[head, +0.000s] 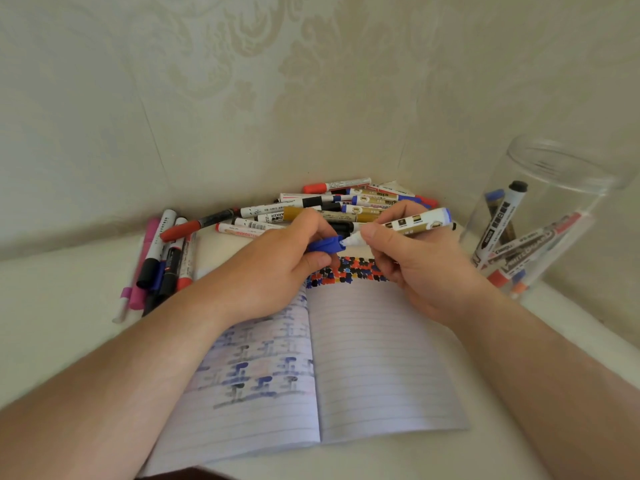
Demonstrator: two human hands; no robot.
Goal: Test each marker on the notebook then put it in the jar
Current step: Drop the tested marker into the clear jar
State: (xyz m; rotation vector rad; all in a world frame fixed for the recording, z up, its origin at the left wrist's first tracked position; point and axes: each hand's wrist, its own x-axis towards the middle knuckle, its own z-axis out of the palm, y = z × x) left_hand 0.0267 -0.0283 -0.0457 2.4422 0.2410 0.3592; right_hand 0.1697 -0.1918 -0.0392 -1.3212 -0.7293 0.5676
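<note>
A lined notebook [381, 358] lies open on the white table, with rows of black, blue and red marks along the top of its right page. Above that page my right hand [412, 268] grips a white marker with a blue end [412, 223]. My left hand [277, 268] pinches its blue cap [325, 244], whose mouth sits at the marker's white tip. A clear jar [554, 216] stands at the right and holds several markers.
A pile of loose markers [332, 206] lies against the wall behind the notebook. More markers, pink, black, blue and red [162, 258], lie to the left. The notebook's left page shows ink bled through. Walls close off the table at the back and right.
</note>
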